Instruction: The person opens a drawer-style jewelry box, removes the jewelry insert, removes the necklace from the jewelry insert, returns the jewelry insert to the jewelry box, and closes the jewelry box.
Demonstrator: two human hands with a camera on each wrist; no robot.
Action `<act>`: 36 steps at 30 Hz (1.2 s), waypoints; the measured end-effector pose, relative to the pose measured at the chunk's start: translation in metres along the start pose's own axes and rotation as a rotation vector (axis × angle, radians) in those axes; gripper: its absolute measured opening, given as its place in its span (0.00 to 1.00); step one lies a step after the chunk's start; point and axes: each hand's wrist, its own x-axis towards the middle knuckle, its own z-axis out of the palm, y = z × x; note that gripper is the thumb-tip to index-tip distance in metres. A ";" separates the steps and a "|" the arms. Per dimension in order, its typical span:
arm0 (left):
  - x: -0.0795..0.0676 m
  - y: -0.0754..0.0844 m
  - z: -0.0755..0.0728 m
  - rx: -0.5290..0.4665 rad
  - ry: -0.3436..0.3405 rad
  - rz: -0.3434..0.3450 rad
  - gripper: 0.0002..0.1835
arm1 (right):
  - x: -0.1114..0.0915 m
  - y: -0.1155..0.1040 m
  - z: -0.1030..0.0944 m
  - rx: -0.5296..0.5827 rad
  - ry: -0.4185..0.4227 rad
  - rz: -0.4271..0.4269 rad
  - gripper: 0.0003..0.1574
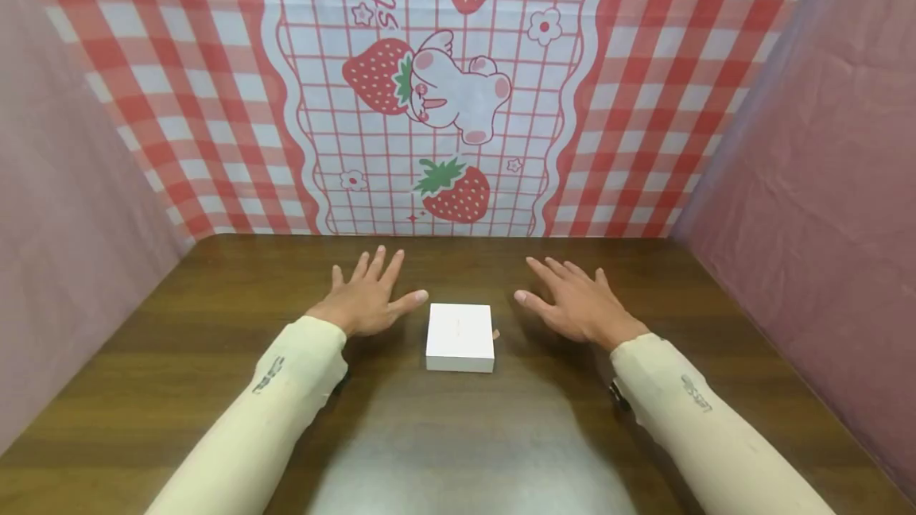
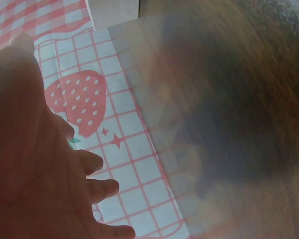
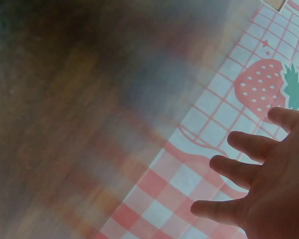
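Observation:
A flat white box (image 1: 460, 332) lies on the brown wooden table (image 1: 458, 435), midway between my two hands. Small faint lettering marks its top, and a little tan tab sticks out on its right side. My left hand (image 1: 365, 300) is left of the box with its fingers spread, holding nothing. To the right of the box, my right hand (image 1: 576, 304) is likewise spread and holds nothing. Neither hand touches the box. In the left wrist view, part of the box (image 2: 113, 12) shows at the top edge beyond my left hand (image 2: 35, 149). My right hand (image 3: 274, 174) fills the lower right of the right wrist view.
A red-and-white checked cloth (image 1: 458, 86) with strawberries and a cartoon animal hangs behind the table's far edge. Pink fabric walls stand at the left (image 1: 79, 205) and right (image 1: 801, 205).

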 end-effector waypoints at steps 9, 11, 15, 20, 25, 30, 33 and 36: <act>-0.003 -0.001 0.001 -0.010 -0.022 -0.002 0.53 | 0.000 -0.004 0.000 0.011 -0.001 -0.027 0.51; -0.001 -0.001 0.002 -0.010 -0.014 0.005 0.53 | -0.001 -0.003 0.001 0.007 0.019 -0.046 0.50; 0.005 -0.002 0.004 -0.012 0.015 0.018 0.53 | -0.001 -0.002 0.001 -0.007 0.061 -0.071 0.47; 0.007 -0.003 0.008 -0.008 0.021 0.011 0.53 | 0.000 -0.001 0.003 -0.019 0.041 -0.075 0.46; 0.006 -0.002 0.009 -0.010 0.036 0.021 0.52 | 0.001 0.000 0.008 -0.034 0.045 -0.076 0.44; 0.005 -0.001 0.011 0.005 0.056 0.028 0.51 | 0.001 0.001 0.011 -0.035 0.040 -0.095 0.45; 0.005 -0.001 0.010 0.006 0.065 0.032 0.50 | 0.001 0.001 0.010 -0.033 0.036 -0.103 0.45; 0.003 -0.001 0.010 0.000 0.060 0.035 0.50 | 0.001 -0.001 0.008 -0.026 0.035 -0.111 0.45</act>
